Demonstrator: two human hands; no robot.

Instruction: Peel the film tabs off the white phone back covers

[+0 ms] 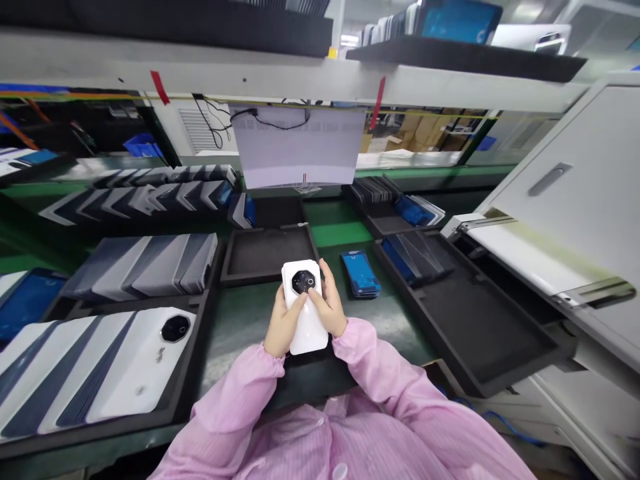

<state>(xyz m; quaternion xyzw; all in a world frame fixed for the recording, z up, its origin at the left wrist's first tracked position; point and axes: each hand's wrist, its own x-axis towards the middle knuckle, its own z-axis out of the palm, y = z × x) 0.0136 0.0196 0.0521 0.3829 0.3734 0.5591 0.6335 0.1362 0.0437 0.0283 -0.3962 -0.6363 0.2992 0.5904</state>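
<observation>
Fingers (327, 272) of the left hand (281, 325) and right hand (334, 313) hold a white phone panel (311, 333) by its sides, thumbs meeting at its dark camera block (302, 281), I judge to steady it over the tabletop (233, 347). Rightward, blue-faced pieces (361, 273) lie stacked; leftward, white panels (147, 357) lean overlapped in a black tray (193, 363), probably for easy lifting.

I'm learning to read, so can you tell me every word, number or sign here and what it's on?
Nothing can be read for sure.
Front white panel, in the left tray: gray lettering, too blurred.
Held white panel, between the left hand and right hand: any marks are too small.
Blue-topped stack: pale mark, too small.
Blue panel up high: pale mark, too blurred.
</observation>
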